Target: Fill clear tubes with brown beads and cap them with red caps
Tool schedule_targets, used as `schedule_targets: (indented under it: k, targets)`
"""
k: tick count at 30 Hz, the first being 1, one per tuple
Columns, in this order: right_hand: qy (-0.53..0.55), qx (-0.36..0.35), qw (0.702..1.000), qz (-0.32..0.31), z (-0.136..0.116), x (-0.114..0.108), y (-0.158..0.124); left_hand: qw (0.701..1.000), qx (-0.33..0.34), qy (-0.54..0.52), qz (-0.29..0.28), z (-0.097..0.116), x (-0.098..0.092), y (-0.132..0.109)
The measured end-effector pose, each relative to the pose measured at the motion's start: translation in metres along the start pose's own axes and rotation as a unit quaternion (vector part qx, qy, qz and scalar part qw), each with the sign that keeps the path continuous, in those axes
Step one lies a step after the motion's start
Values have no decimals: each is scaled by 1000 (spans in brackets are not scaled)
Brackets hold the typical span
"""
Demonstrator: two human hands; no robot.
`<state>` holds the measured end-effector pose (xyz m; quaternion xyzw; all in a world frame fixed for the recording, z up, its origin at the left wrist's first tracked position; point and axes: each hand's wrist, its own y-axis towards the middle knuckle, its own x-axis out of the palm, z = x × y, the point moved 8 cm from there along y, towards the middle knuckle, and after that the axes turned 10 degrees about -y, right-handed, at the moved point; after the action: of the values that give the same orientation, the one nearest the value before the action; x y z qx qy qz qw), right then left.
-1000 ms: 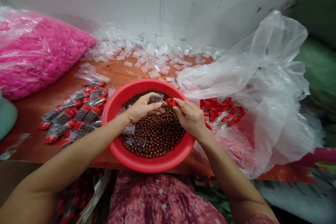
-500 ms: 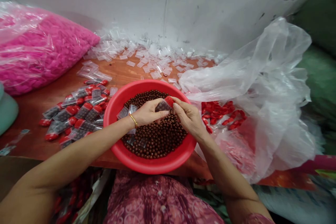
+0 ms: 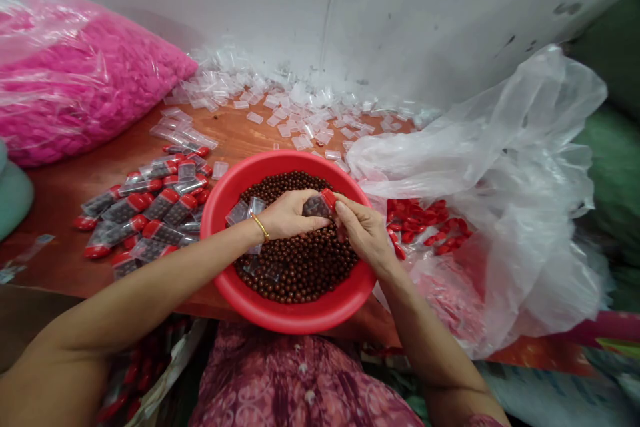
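A red basin full of small brown beads stands at the table's near edge. Over it, my left hand is closed round a small clear box of beads. My right hand pinches the red cap sitting on that box's right end. Both hands meet just above the beads. A few empty clear boxes lie in the basin by my left wrist.
Filled, red-capped boxes lie piled left of the basin. Empty clear boxes are strewn along the wall. A clear bag with loose red caps lies to the right. A pink-filled bag sits at the far left.
My right hand brought the red cap from beside the box onto its end. Both hands stayed over the basin, and the view shifted slightly.
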<state>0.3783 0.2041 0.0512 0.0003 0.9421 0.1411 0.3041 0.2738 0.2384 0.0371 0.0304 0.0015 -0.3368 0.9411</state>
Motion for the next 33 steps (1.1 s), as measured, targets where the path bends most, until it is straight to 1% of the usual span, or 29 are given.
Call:
schedule_targets:
  k: [2,7,10,13,16,18,19,20,22,23,24,25,27,30,33]
  targets:
    - [-18,-9,1000,-13,-3,0,1,999,5,35,9,1,-2,0]
    - [-128,-94,987,18,-18,-4,0,994,8,105,26,4,-3,0]
    - [-151,-123,980,26,-19,1,-4,993,15,111,34,5,-3,-2]
    - [-153,-151,976,31,-20,4,-9,995,17,98,19,3,0,-4]
    - [-176,-158,972,5,-18,5,-12,991,12,130,-10,1,5,-5]
    - [-187,-139,972,-19,-14,4,-11,983,13,181,-44,2,11,-5]
    - [-178,-119,977,-18,-11,1,-9,977,16,205,-64,3,15,-4]
    - [-155,-95,983,-3,-8,-3,-6,971,21,223,-83,5,18,-4]
    - [-61,-31,996,51,1,-11,0,964,29,241,-111,7,23,-4]
    - [1,6,997,73,7,-12,3,962,32,242,-121,8,25,-4]
    - [63,41,994,81,12,-9,6,961,32,242,-130,8,27,-4]
    - [115,70,988,73,15,-3,9,960,30,243,-139,7,29,-5]
    - [182,102,977,32,15,13,15,954,19,257,-151,4,32,-7]
    - [203,107,973,-35,8,32,19,938,0,314,-150,1,37,-11]
    - [197,113,971,-81,6,44,14,904,-14,401,-149,1,41,-15]
